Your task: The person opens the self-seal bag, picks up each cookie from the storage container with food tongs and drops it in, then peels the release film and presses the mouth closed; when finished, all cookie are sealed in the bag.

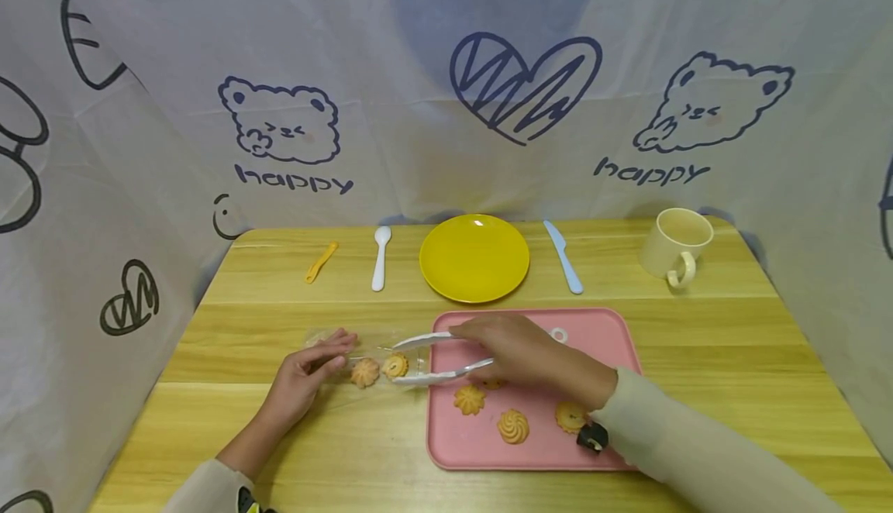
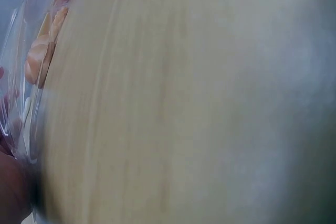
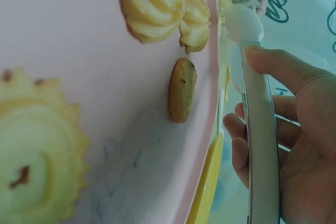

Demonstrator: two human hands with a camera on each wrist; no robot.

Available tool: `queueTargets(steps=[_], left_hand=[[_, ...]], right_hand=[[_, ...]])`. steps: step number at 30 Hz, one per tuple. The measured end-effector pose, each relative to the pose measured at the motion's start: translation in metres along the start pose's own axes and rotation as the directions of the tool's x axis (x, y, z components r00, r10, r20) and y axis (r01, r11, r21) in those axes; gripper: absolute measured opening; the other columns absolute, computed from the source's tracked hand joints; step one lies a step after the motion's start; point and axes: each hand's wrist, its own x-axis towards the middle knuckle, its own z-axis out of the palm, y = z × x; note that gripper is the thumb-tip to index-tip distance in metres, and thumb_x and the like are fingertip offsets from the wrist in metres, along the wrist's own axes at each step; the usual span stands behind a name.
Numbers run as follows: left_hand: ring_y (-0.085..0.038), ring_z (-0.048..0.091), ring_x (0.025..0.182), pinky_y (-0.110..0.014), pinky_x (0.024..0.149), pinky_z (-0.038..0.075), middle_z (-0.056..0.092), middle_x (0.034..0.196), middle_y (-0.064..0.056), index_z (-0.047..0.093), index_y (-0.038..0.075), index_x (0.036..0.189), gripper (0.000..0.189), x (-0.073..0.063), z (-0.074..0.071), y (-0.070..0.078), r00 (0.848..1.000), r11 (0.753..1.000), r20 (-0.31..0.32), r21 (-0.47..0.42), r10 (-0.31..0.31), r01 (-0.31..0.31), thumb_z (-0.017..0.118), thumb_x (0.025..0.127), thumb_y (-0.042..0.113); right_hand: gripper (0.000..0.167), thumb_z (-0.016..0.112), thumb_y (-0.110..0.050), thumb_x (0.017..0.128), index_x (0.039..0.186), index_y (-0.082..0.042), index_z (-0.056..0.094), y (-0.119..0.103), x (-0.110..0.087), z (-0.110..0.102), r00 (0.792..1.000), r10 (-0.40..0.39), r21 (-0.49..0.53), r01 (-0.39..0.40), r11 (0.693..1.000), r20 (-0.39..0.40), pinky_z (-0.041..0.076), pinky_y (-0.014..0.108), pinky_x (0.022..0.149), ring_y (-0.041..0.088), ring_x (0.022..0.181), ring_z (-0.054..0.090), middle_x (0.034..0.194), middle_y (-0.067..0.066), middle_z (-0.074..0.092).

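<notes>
A clear plastic bag [image 1: 412, 354] lies left of the pink tray with two cookies visible in it, one a flower-shaped cookie [image 1: 365, 373]. My left hand [image 1: 301, 380] holds the bag at its left end, thumb and fingers on the film. With my right hand [image 1: 512, 349] I grip a pair of tongs [image 3: 261, 129], which point left from over the tray. Their tips reach into the bag, one on each side of a round cookie [image 1: 395, 365]; whether they touch it I cannot tell. On the tray lie a swirl cookie [image 1: 513, 426] and several others.
The pink tray [image 1: 537, 459] sits front right. Along the back of the wooden table are a small yellow utensil [image 1: 322, 262], a white spoon [image 1: 380, 259], a yellow plate [image 1: 474, 258], a blue knife [image 1: 563, 257] and a cream mug [image 1: 673, 243]. Printed cloth hangs behind.
</notes>
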Motion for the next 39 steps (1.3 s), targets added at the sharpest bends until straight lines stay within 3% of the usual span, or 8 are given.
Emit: queueTargets(steps=[12, 19, 34, 39], left_hand=[[-0.004, 0.045, 0.144, -0.011, 0.111, 0.038, 0.061, 0.140, -0.023, 0.069, -0.010, 0.124, 0.027, -0.001, 0.000, -0.002, 1.000, 1.000, -0.001, 0.009, -0.001, 0.001, 0.063, 0.102, 0.005], [-0.004, 0.045, 0.144, -0.011, 0.111, 0.038, 0.061, 0.140, -0.024, 0.068, -0.011, 0.124, 0.027, 0.000, 0.000, -0.002, 1.000, 1.000, 0.001, 0.010, 0.004, -0.004, 0.062, 0.102, 0.005], [-0.005, 0.044, 0.144, -0.011, 0.111, 0.038, 0.061, 0.141, -0.024, 0.069, -0.009, 0.124, 0.027, 0.000, -0.001, -0.002, 1.000, 1.000, 0.002, 0.014, -0.001, 0.001, 0.062, 0.103, 0.006], [-0.005, 0.045, 0.144, -0.011, 0.111, 0.037, 0.061, 0.140, -0.023, 0.070, -0.008, 0.124, 0.027, 0.000, 0.000, -0.002, 1.000, 1.000, -0.001, 0.017, -0.001, 0.001, 0.062, 0.103, 0.006]], right_hand=[[0.071, 0.087, -0.038, 0.084, 0.145, -0.014, 0.061, 0.006, -0.028, -0.009, 0.997, 0.058, 0.048, -0.056, 0.997, -0.043, 0.052, 0.044, 0.107, 0.018, 0.124, 0.062, 0.142, 0.001, 0.065], [0.068, 0.084, -0.034, 0.088, 0.148, -0.013, 0.058, 0.010, -0.049, -0.013, 0.994, 0.095, 0.070, -0.091, 0.993, -0.055, 0.056, 0.041, 0.100, 0.017, 0.106, 0.068, 0.144, 0.003, 0.063], [0.067, 0.086, -0.029, 0.086, 0.146, -0.012, 0.060, 0.031, -0.099, -0.015, 0.983, 0.119, 0.044, -0.114, 0.993, -0.143, 0.060, 0.035, 0.086, 0.014, 0.099, 0.070, 0.137, 0.005, 0.067], [0.068, 0.086, -0.032, 0.086, 0.145, -0.011, 0.060, 0.038, -0.119, -0.016, 0.975, 0.142, 0.064, -0.133, 0.989, -0.171, 0.061, 0.038, 0.089, 0.014, 0.100, 0.071, 0.135, 0.005, 0.068]])
